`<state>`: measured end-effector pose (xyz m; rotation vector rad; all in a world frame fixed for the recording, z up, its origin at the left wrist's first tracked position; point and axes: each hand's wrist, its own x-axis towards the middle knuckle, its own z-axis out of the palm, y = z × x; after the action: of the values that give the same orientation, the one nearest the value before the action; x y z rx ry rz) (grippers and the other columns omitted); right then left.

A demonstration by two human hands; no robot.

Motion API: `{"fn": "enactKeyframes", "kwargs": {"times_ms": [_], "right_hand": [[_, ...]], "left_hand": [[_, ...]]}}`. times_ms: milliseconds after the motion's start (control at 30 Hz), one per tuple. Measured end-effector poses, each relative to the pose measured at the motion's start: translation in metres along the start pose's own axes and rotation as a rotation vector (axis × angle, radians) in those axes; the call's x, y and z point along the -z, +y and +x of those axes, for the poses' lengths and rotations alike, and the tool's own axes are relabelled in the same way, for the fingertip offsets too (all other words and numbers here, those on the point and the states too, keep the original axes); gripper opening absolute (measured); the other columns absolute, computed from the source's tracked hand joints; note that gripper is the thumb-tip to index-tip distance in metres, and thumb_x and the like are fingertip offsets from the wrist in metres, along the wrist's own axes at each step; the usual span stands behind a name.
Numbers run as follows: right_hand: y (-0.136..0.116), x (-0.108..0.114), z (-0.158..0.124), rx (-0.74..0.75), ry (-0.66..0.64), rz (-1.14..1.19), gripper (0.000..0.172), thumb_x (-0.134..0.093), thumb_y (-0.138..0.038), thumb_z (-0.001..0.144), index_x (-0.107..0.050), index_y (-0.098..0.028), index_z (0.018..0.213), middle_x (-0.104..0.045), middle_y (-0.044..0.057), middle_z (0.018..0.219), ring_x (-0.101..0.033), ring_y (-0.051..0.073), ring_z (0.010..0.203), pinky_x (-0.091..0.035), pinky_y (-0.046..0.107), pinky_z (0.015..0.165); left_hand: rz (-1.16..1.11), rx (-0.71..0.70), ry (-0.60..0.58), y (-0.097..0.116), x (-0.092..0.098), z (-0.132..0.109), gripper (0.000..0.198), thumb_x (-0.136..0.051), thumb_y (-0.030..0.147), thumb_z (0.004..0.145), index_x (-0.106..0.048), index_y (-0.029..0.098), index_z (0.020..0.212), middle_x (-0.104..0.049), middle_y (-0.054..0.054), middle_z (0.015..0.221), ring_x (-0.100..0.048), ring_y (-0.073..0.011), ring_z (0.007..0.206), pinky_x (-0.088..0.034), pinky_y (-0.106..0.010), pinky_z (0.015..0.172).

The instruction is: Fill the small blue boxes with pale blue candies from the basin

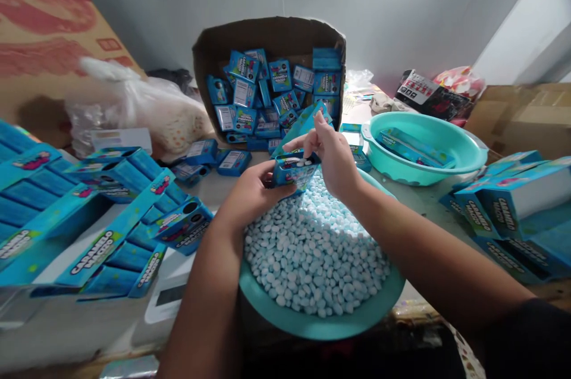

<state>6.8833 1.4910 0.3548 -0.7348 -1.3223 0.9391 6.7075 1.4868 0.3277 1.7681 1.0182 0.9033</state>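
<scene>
A small blue candy box, its top open with pale candies showing inside, is held in my left hand. My right hand is over the box's right side, fingers partly spread, its fingertips at the open top. A blue flap or scoop-like piece rises behind the box, partly hidden by my right hand; whether that hand grips it is unclear. Beneath both hands stands a turquoise basin full of light blue and white candies.
Behind the basin, a cardboard carton holds several small blue boxes. Display boxes stand at left beside a plastic bag. At right are another turquoise basin and more blue boxes. A white device lies left of my left forearm.
</scene>
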Motion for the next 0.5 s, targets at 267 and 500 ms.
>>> {"fn": "enactKeyframes", "kwargs": {"times_ms": [267, 500], "right_hand": [[-0.0031, -0.0011, -0.0014, 0.020, -0.025, -0.072, 0.054, -0.055, -0.060, 0.093, -0.058, -0.021, 0.055, -0.067, 0.003, 0.075, -0.068, 0.018, 0.095, -0.047, 0.038, 0.104], [0.0003, -0.0015, 0.0004, 0.004, 0.002, -0.068, 0.045, -0.056, -0.056, 0.092, -0.065, -0.019, 0.068, -0.068, 0.003, 0.079, -0.067, 0.017, 0.091, -0.048, 0.037, 0.095]], "left_hand": [[0.027, -0.023, 0.028, -0.0019, -0.0005, 0.0020, 0.040, -0.083, 0.035, 0.075, -0.072, 0.016, 0.108, -0.076, -0.003, 0.099, -0.070, -0.0206, 0.090, -0.052, -0.029, 0.080], [0.044, -0.039, 0.021, -0.0042, 0.0012, 0.0016, 0.045, -0.081, 0.037, 0.077, -0.072, 0.016, 0.116, -0.076, -0.007, 0.110, -0.070, -0.0253, 0.099, -0.052, -0.035, 0.087]]}}
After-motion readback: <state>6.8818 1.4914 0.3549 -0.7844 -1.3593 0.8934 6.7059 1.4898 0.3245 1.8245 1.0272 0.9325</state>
